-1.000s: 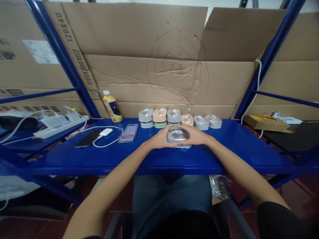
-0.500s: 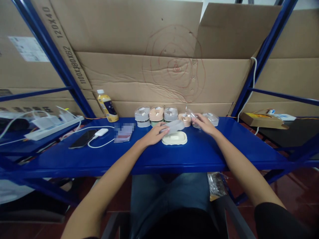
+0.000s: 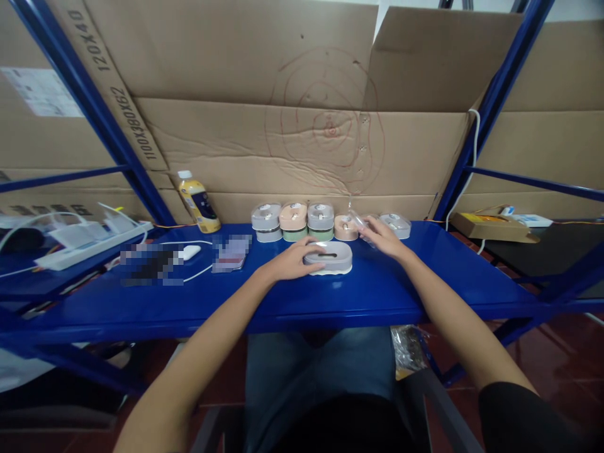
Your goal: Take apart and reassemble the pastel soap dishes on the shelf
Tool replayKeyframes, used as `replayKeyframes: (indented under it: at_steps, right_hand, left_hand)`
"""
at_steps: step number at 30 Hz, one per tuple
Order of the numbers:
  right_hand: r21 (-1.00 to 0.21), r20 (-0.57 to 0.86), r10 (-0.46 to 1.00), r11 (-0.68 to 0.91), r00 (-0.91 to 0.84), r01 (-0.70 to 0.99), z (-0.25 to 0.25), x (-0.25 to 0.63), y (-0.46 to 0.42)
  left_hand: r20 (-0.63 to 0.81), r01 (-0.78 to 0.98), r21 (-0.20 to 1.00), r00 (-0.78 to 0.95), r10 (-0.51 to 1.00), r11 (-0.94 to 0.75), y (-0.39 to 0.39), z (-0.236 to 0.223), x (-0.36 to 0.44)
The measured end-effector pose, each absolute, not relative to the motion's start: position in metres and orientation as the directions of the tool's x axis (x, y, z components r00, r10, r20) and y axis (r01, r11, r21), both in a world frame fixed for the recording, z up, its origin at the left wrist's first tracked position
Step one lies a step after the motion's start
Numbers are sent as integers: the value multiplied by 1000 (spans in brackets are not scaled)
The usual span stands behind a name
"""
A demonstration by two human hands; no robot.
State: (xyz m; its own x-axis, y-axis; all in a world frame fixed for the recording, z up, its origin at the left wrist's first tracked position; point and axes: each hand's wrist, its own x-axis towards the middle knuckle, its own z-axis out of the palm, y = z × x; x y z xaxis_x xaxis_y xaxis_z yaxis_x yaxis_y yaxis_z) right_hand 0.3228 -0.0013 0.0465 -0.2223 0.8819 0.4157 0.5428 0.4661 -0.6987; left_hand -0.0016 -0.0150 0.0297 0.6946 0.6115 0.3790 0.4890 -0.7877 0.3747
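In the head view, my left hand (image 3: pixel 296 258) grips the left end of a grey oval lid (image 3: pixel 340 257) with a dark slot in its top. The lid sits over a cream oval base (image 3: pixel 337 272), whose wavy rim shows along the front. Farther right, my right hand (image 3: pixel 384 236) is closed on a clear plastic cover (image 3: pixel 357 220), held tilted above the table. Behind my hands stands a row of small oval boxes: a grey one (image 3: pixel 265 217), a peach one (image 3: pixel 293 217), another grey one (image 3: pixel 320 217) and a low peach one (image 3: pixel 346 229).
Another clear-topped box (image 3: pixel 397 225) stands just beyond my right hand. A yellow bottle (image 3: pixel 199 204) is at the back left, with a white cable (image 3: pixel 191 253) and a blurred flat item (image 3: pixel 231 253) nearer. Cardboard (image 3: pixel 226 138) walls the back of the blue table (image 3: pixel 377 296).
My left hand has lowered the grey lid, formerly tilted above the cream base, onto it. My right hand keeps hold of the clear cover in nearly the same place.
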Motion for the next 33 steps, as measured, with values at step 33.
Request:
replayKeyframes:
  at_steps: [33]
  right_hand:
    - [-379, 582, 786, 488, -207, 787, 60, 382, -8]
  left_hand:
    - [338, 555, 547, 538, 772, -627, -6, 13, 8]
